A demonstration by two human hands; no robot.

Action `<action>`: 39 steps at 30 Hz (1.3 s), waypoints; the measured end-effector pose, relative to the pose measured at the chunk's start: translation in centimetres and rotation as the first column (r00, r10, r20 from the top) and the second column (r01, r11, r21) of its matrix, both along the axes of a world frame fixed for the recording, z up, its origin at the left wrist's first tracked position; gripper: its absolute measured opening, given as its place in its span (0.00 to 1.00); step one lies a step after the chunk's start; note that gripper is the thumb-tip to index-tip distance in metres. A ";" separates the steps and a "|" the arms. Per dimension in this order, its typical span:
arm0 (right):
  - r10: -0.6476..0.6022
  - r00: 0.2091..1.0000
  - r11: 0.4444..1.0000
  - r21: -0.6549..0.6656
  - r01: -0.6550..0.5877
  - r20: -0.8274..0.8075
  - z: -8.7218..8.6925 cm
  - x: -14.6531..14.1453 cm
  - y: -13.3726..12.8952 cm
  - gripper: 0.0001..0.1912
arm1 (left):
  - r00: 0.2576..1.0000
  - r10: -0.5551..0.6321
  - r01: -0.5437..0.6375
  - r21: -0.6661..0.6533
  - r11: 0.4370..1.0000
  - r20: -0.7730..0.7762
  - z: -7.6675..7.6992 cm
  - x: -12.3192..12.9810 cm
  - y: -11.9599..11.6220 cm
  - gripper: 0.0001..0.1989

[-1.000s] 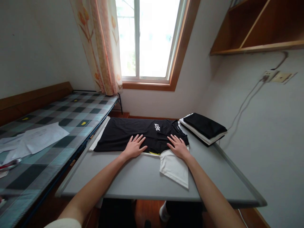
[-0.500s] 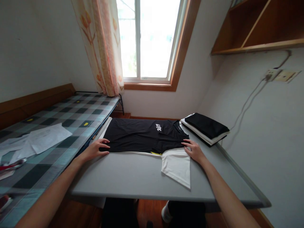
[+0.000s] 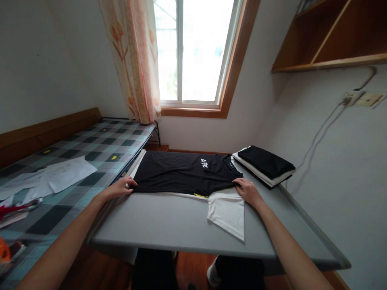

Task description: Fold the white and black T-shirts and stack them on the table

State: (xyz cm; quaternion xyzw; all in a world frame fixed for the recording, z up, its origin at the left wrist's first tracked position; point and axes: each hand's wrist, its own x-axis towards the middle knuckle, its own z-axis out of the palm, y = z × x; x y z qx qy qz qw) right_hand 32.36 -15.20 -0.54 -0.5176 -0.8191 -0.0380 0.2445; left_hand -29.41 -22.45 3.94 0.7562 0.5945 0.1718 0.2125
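Observation:
A black T-shirt [image 3: 172, 171] with white lettering lies flat across the table, its neckline toward the right. Beneath it is a white T-shirt [image 3: 226, 209], whose sleeve sticks out at the near right and whose edge shows along the left. My left hand [image 3: 121, 188] pinches the black shirt's near corner at the hem. At the other end, my right hand [image 3: 248, 191] has its fingers closed on the black shirt's near edge by the shoulder, just above the white sleeve.
Folded black and white clothes [image 3: 266, 163] are stacked at the table's far right corner. The grey table [image 3: 169, 225] adjoins a bed with a checked mattress [image 3: 75, 145], where papers [image 3: 71, 173] lie. A wooden shelf [image 3: 332, 44] hangs at upper right.
My left hand's fingers have closed from a loose spread into a pinch at the hem corner. My right hand's fingers have drawn together on the shoulder edge. The view has shifted slightly.

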 end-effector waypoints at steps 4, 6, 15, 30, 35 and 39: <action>0.005 1.000 1.000 -0.002 -0.005 -0.008 -0.5 0.3 0.3 0.14 | 1.000 0.004 -0.004 0.002 1.000 -0.012 0.3 0.2 0.1 0.09; 0.005 1.000 1.000 0.003 -0.005 -0.012 -0.7 0.4 0.2 0.14 | 1.000 -0.015 0.016 0.020 1.000 -0.014 0.4 0.2 -0.1 0.10; 0.033 0.998 0.998 0.050 -0.030 -0.061 -1.3 0.8 -0.2 0.15 | 0.990 0.094 -0.111 0.183 0.977 0.100 1.5 0.0 -1.4 0.16; 0.045 0.990 0.999 0.025 -0.042 -0.134 -1.6 1.0 0.2 0.15 | 0.999 0.000 -0.008 0.234 0.972 0.034 0.2 -1.2 -1.2 0.13; 0.048 0.990 0.999 0.017 -0.046 -0.132 -1.6 1.1 0.4 0.15 | 0.999 0.036 -0.024 0.322 0.946 -0.032 -1.4 -1.0 -0.8 0.09; 0.050 0.992 0.999 -0.001 -0.050 -0.116 -1.2 1.3 0.4 0.15 | 1.000 -0.008 0.010 0.232 0.973 -0.007 -2.2 -0.3 -1.6 0.23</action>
